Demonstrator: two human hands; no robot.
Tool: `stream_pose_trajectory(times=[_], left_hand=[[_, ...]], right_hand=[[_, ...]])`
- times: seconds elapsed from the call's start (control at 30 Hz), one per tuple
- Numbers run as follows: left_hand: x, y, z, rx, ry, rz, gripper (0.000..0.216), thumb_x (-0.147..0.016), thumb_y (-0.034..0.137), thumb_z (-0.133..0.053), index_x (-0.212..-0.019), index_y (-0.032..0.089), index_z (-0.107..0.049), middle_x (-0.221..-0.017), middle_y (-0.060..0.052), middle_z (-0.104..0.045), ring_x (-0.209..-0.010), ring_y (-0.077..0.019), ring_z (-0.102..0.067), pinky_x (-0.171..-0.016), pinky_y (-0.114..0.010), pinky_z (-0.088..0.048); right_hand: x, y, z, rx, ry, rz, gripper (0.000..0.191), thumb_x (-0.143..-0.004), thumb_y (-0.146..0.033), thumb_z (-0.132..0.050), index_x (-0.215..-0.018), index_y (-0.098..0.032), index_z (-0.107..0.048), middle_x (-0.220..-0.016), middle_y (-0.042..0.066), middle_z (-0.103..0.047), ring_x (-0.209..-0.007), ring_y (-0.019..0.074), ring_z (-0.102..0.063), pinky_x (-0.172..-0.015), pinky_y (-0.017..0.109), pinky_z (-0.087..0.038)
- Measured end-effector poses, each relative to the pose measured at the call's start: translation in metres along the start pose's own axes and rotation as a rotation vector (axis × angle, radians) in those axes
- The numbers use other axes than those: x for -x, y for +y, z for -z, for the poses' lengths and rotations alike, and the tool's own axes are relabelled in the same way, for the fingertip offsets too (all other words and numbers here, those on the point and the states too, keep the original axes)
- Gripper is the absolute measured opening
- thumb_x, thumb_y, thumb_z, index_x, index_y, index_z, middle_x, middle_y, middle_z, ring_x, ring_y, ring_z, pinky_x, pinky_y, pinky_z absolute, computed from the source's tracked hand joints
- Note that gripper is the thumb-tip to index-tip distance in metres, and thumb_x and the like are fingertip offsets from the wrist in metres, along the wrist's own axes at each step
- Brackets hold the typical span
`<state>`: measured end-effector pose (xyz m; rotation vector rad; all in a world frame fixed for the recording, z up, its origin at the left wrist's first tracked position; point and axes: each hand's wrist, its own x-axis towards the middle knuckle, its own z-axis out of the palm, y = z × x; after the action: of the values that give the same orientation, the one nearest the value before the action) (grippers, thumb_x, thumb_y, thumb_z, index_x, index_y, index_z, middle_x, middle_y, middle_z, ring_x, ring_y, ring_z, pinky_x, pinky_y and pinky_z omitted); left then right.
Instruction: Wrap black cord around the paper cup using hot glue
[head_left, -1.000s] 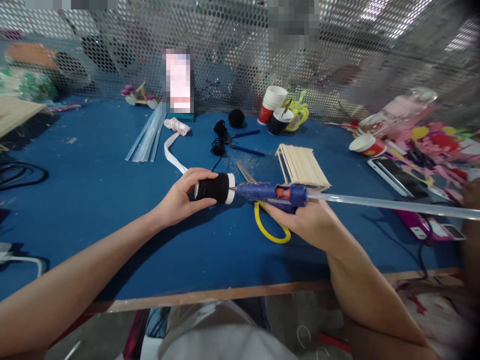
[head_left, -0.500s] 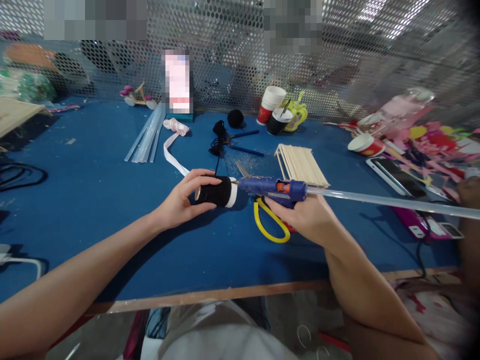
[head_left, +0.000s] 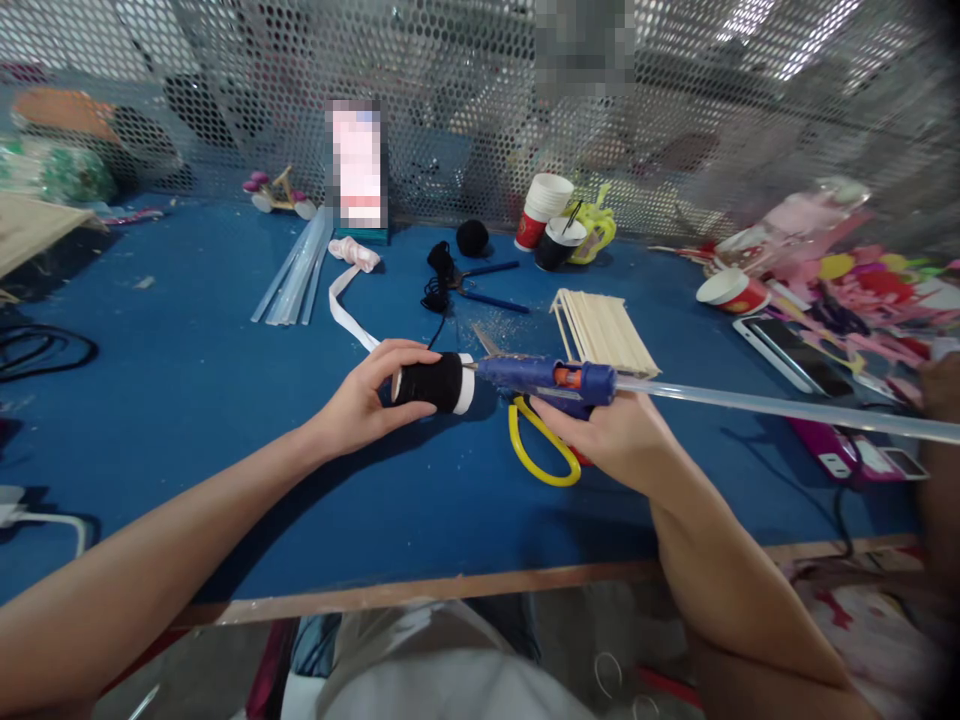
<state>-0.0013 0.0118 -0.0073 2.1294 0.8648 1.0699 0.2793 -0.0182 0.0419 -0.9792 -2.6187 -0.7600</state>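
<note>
My left hand (head_left: 379, 395) is closed around a small paper cup wrapped in black yarn (head_left: 433, 383), lying on its side above the blue table. Its bare white rim (head_left: 466, 384) faces right. My right hand (head_left: 611, 435) grips a blue hot glue gun (head_left: 532, 374), whose nozzle tip meets the cup at the edge of the yarn near the rim. A long clear glue stick (head_left: 780, 405) sticks out of the gun's back. Under the gun lie scissors with a yellow handle (head_left: 541, 470). A strand of black yarn runs from the cup to a loose bundle (head_left: 438, 275).
Blue-handled pliers (head_left: 491, 285), a black ball (head_left: 472, 238), stacked paper cups (head_left: 544, 210) and a wooden-stick piece (head_left: 607, 330) lie beyond my hands. Glue sticks (head_left: 294, 270) and white ribbon (head_left: 346, 315) are at left. Phones (head_left: 795, 355) and a co-worker's arm (head_left: 941, 450) are at right.
The yarn strand by my left hand hangs at a more slanted angle now. Both hands, the cup and the glue gun stay almost where they were.
</note>
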Motion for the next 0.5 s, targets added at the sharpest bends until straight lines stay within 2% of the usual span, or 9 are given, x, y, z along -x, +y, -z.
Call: stream_pose_trajectory(times=[0.23, 0.4, 0.5], left_hand=[[-0.0004, 0.0012, -0.0016, 0.088, 0.026, 0.093, 0.044, -0.073, 0.027, -0.067, -0.115, 0.022, -0.051, -0.113, -0.009, -0.052, -0.104, -0.0202, -0.053, -0.089, -0.036, -0.047], [-0.0013, 0.0044, -0.0024, 0.171, 0.044, 0.165, 0.044, -0.073, 0.027, -0.067, -0.113, 0.019, -0.052, -0.112, -0.009, -0.054, -0.103, -0.0195, -0.054, -0.087, -0.035, -0.048], [-0.0018, 0.0051, -0.0022, 0.208, 0.048, 0.201, 0.044, -0.072, 0.028, -0.067, -0.112, 0.019, -0.053, -0.112, -0.009, -0.055, -0.103, -0.0205, -0.055, -0.086, -0.036, -0.049]], right_hand=[[0.0008, -0.0045, -0.0019, 0.0, 0.077, 0.0, 0.025, -0.08, -0.01, -0.047, -0.087, -0.02, -0.068, -0.055, 0.003, -0.053, -0.055, 0.0157, -0.049, -0.049, 0.028, -0.036], [-0.0021, -0.0061, 0.0046, 0.067, 0.125, 0.069, 0.03, -0.076, -0.003, -0.047, -0.087, -0.021, -0.069, -0.06, 0.004, -0.056, -0.059, 0.0171, -0.051, -0.051, 0.028, -0.037], [-0.0013, -0.0074, 0.0067, 0.122, 0.106, 0.077, 0.034, -0.075, -0.001, -0.047, -0.089, -0.023, -0.068, -0.06, 0.005, -0.057, -0.062, 0.0199, -0.054, -0.054, 0.031, -0.039]])
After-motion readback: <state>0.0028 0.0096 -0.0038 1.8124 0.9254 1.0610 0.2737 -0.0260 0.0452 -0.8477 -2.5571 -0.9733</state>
